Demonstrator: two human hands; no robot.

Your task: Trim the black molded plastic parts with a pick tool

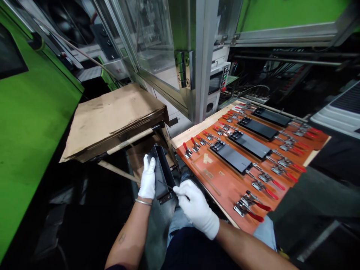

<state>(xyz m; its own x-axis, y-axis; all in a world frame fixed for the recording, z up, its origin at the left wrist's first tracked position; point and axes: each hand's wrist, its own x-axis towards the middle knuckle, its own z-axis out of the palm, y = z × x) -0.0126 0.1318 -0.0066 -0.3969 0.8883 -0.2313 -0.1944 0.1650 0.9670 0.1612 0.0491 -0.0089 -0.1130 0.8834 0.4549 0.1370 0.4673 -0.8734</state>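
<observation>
My left hand (147, 178), in a white glove, grips the left side of a long black plastic part (161, 168) held over my lap. My right hand (197, 208), also gloved, pinches a thin dark tool (168, 186) whose tip touches the part's inner face. To the right lies an orange fixture board (225, 183) with several black flat parts (232, 156) clamped in a row by red-handled toggle clamps (263, 206). The nearest slot on the board has no part in it.
A stack of brown cardboard sheets (112, 116) rests on a frame at left. A green machine housing (30, 123) fills the far left. An aluminium-framed clear guard door (157, 48) and a small control box (218, 84) stand behind the board.
</observation>
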